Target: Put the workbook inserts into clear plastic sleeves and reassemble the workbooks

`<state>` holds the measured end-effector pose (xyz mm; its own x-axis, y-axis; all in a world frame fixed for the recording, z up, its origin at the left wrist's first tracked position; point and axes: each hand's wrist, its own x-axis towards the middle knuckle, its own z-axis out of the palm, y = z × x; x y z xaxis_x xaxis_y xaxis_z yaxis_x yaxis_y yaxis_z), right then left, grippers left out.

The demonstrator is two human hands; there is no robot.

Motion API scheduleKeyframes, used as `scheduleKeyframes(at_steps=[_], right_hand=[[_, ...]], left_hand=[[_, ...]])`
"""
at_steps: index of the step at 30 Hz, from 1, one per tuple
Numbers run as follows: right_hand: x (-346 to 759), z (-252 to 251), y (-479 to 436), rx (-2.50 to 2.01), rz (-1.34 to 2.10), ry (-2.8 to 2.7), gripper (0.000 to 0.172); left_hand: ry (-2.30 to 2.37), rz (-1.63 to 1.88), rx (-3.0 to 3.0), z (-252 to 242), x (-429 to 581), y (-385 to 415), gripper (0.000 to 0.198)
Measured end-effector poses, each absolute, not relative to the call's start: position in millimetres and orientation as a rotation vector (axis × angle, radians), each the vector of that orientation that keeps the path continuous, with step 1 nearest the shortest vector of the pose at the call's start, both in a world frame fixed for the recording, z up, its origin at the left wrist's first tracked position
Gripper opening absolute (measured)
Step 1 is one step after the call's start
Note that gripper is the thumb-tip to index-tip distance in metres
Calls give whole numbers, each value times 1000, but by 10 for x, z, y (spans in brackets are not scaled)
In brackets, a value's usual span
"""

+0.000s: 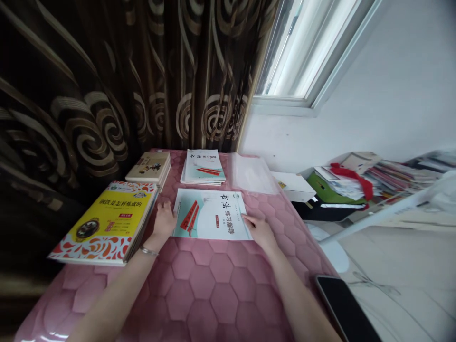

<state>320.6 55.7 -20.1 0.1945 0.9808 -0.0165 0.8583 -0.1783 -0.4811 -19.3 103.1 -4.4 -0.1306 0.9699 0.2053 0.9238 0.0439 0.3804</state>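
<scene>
A white and teal calligraphy workbook [210, 216] lies sideways on the pink padded tabletop, its red graphic toward the left. My left hand [165, 221], with a bracelet at the wrist, is at its left edge, fingers curled against it. At the opposite edge my right hand [259, 230] grips the cover's side between thumb and fingers. Just beyond is a small stack of similar workbooks [204, 166]. Beside my left hand stands a pile of books topped by a yellow book [107, 221]. Behind that is another stack with a tan cover [148, 167].
A clear plastic sheet [251, 173] lies at the back right. A dark phone [345, 306] rests at the right edge. Past it are a white box [294, 186] and piled papers with a green folder [327, 190]. A patterned curtain [160, 76] hangs along the back left.
</scene>
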Motion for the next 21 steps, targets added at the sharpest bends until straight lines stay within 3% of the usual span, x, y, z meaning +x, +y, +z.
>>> scheduleKeyframes(at_steps=[6,14,21], right_hand=[[3110,-159,487,-2225,259,-1760,37],[3100,-141,394,-2070,19,-1713,30],[2541,-83,157,-1428,110,-2105,15]], left_hand=[[1954,857,1929,-81,-378,722,1],[1944,901,2204,-5,-225,542,15],[1386,604,2649,-30,280,271,15]])
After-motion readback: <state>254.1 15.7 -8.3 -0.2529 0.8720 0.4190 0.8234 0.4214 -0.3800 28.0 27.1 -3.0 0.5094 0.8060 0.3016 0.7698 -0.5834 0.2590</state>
